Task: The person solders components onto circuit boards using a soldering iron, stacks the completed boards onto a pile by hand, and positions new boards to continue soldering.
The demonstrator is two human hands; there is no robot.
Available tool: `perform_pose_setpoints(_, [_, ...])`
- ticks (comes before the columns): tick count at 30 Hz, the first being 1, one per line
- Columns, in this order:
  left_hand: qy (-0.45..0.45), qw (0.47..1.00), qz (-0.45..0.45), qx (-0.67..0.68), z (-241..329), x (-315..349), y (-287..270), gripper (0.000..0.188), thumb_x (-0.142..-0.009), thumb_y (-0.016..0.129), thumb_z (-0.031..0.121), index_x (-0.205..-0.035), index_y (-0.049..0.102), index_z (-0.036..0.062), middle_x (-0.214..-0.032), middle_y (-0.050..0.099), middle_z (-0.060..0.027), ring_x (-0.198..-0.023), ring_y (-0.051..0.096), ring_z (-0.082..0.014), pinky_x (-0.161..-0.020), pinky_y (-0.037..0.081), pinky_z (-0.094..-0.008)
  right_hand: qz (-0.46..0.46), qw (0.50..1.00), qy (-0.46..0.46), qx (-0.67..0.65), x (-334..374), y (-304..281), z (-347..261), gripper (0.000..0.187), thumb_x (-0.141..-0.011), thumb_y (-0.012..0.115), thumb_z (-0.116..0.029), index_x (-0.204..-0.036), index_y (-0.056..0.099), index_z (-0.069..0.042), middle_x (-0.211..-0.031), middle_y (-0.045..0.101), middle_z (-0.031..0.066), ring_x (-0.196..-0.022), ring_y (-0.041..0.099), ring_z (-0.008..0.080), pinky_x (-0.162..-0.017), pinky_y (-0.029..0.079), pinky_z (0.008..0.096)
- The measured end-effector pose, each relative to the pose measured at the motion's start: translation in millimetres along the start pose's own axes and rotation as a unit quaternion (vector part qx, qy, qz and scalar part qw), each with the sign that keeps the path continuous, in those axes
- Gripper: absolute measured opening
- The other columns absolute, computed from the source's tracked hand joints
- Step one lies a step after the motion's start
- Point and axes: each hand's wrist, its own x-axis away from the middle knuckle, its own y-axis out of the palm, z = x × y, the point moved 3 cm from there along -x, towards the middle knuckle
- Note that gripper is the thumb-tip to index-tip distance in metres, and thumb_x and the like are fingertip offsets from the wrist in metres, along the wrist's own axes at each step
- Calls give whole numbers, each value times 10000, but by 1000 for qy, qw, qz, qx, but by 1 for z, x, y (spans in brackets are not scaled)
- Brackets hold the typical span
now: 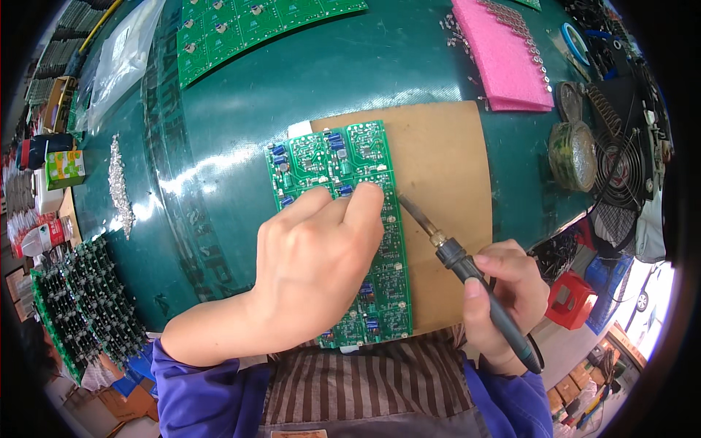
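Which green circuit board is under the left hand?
The board on the brown sheet, partly covered by the left hand. The larger board lies at the upper edge; the stacked boards are at lower left.

A glossy dark green surface (226, 117) spans the middle of the frame, reflecting white light (144, 210) at left. Pale floor (573, 350) shows at lower right, near brown cardboard boxes (568, 388); a bright, washed-out area (661, 274) glows toward the right edge.
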Motion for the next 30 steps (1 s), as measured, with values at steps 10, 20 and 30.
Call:
perform_pose_setpoints(10, [-14, 999, -2, -32, 2, 4, 7, 142, -775, 707, 37, -882, 618, 66, -603, 566, -62, -543, 562, -233, -469, 431, -364, -10, 1000, 0, 12, -4, 4, -6, 244, -673, 702, 1, -899, 614, 24, -700, 627, 115, -587, 619, 249, -582, 499, 328])
perform_pose_setpoints(20, [9, 998, 49, 31, 3, 5, 8, 184, -730, 718, -38, -876, 625, 23, -649, 586, -66, -571, 521, -231, -496, 427, -345, -7, 999, -24, 23, -1, 4, -8, 256, -666, 715, -16, -905, 630, 18, -704, 636, 108, -592, 627, 244, -574, 501, 326])
perform_pose_setpoints(30, [23, 999, 40, -2, 7, 5, 8, 151, -751, 723, -14, -888, 673, 25, -712, 645, -92, -563, 544, -233, -497, 440, -338, 1, 1000, -5, 4, -2, -6, -7, 234, -671, 710, -13, -886, 630, 34, -702, 637, 110, -583, 622, 246, -567, 498, 321])
